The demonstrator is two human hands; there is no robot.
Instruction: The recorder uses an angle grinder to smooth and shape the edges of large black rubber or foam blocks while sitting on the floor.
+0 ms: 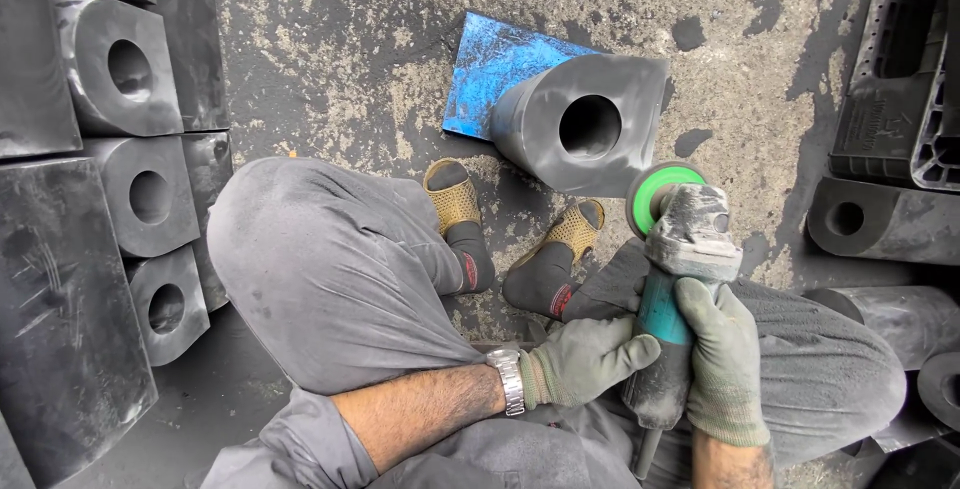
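**Two gloved hands on a grinder over a rubber block**

Grimy concrete floor (350,59), mottled black and grey, takes up most of the view, with dark rubber blocks crowded along both sides. At the left a stack of bored blocks (130,149) shows 4 round holes facing out; at the right more blocks (880,219) lie beside a black plastic pallet (900,79).

The person squats, knees spread in grey trousers, feet in mustard sandals (455,194) over dark socks. Just ahead of the toes lies a grey rubber block (585,124), its round bore facing the camera, its far end resting on a scuffed blue sheet (490,74).

Both hands wear grey-green gloves and share an angle grinder (680,279). The right hand (722,359) is wrapped fully around the teal body, fingers closed tight. The left hand (585,357), a metal wristwatch (510,381) above its cuff, reaches across with fingers pressed against the lower part of the body; whether they curl right round it I cannot tell. The grinder's green-rimmed disc (655,189) sits at the block's near lower edge, touching or very nearly so.
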